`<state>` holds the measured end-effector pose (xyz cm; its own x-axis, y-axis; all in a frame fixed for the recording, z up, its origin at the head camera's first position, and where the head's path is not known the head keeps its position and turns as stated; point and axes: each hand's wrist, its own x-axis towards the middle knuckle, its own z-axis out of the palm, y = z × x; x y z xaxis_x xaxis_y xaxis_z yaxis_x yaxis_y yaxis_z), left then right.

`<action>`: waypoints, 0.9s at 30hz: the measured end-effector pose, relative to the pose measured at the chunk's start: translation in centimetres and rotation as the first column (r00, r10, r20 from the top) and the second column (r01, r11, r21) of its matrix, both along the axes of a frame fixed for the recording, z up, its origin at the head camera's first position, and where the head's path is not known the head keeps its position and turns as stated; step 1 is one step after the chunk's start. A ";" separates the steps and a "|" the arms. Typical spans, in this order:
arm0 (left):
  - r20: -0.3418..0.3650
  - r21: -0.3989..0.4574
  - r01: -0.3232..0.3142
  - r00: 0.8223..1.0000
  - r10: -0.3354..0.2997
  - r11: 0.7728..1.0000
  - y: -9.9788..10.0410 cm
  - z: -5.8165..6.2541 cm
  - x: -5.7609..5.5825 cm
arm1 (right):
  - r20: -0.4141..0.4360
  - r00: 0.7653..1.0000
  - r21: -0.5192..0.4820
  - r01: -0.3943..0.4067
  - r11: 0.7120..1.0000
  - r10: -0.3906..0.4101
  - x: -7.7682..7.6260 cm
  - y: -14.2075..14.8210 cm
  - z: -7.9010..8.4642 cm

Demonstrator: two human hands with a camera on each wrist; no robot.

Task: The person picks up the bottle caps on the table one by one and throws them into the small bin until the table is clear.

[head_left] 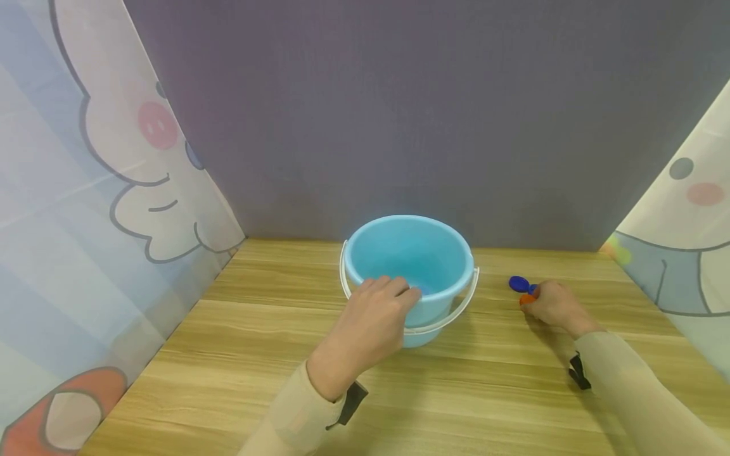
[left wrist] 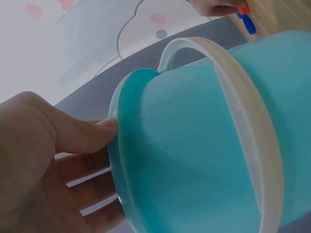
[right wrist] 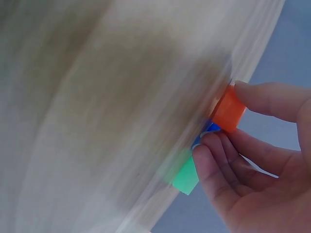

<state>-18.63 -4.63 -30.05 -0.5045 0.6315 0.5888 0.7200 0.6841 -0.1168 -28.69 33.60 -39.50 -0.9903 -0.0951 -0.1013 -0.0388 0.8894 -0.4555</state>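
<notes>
A light blue bucket with a white handle stands on the wooden table. My left hand grips its near rim, the thumb on the outer side and the fingers reaching over the edge, as the left wrist view shows. To the right, my right hand pinches a small orange block between thumb and forefinger, down at the tabletop. A dark blue piece with a rounded end lies beside those fingers. A green block shows under the other fingertips in the right wrist view; the head view hides it.
The wood-grain table runs back to a dark grey panel. Cartoon-printed curtains border it on the left and right. The bucket's handle hangs down along its near side.
</notes>
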 end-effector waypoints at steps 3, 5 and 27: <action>0.003 -0.001 0.001 1.000 -0.001 1.000 0.0 0.0 0.0 | 0.011 1.000 -0.012 -0.001 1.000 0.001 0.0 -0.1 0.1; 0.005 -0.001 0.002 1.000 -0.002 1.000 0.0 0.0 0.0 | 0.020 1.000 -0.026 0.001 1.000 0.000 0.0 -0.1 0.3; 0.002 0.000 0.003 1.000 -0.003 1.000 0.0 0.0 0.0 | -0.038 0.999 -0.021 0.009 1.000 -0.010 0.1 -0.3 1.6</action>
